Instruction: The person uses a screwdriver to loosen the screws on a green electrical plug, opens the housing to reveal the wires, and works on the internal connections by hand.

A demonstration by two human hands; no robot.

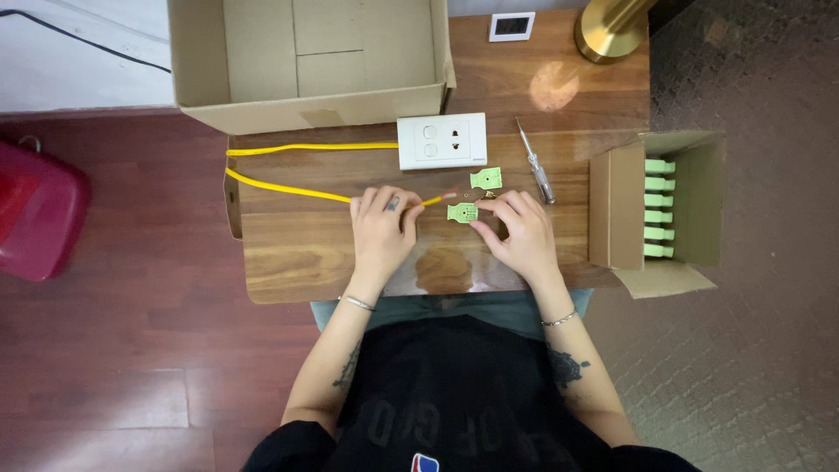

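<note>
My left hand [383, 229] lies on the wooden table [288, 253] and pinches the end of a yellow cable [288, 189] that loops off to the left. My right hand [522, 234] rests beside it, fingertips touching a small green plug half [461, 211]. The cable's bare end reaches toward that piece. A second green plug half [486, 178] lies just beyond it, near a white wall socket plate [442, 141].
A clear-handled screwdriver [535, 164] lies right of the socket plate. A small carton [655, 205] with several green plugs stands at the right edge. A large open cardboard box [310, 57] sits at the back, a brass lamp base [609, 31] far right, a red container [35, 210] on the floor.
</note>
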